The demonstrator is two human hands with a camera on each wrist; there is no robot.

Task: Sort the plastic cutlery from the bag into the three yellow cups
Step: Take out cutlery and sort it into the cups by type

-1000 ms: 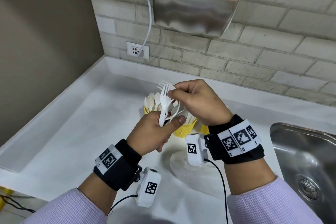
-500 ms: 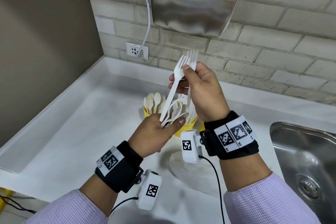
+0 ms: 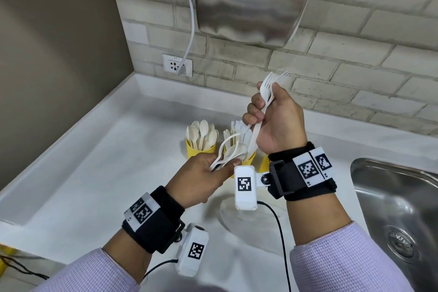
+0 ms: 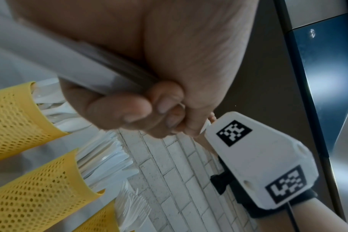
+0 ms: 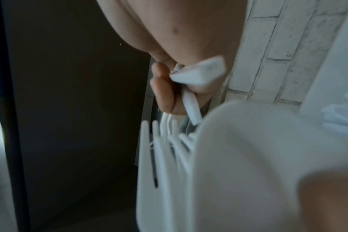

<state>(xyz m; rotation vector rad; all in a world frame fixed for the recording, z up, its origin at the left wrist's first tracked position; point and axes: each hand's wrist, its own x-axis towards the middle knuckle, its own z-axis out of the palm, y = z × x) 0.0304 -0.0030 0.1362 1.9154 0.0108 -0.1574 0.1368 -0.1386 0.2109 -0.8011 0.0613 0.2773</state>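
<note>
— Where does the head view sit?
— High, facing forward and down over the white stone counter (image 3: 99,173) toward the pale brick wall (image 3: 355,59).
— And the left wrist view?
— Very near, under the left hand (image 4: 141,109), tilted up along the fingers; the perforated yellow plastic cups (image 4: 40,188) and the brick wall are shared with the head view.
— The right wrist one?
— Close and blurred, looking along the right hand (image 5: 169,87); it shares the white plastic forks (image 5: 165,149).

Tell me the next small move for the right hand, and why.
Probably lower the right hand and drop its forks into the rightmost yellow cup, which the left-wrist view shows holding forks; the left hand holds spoons.
</note>
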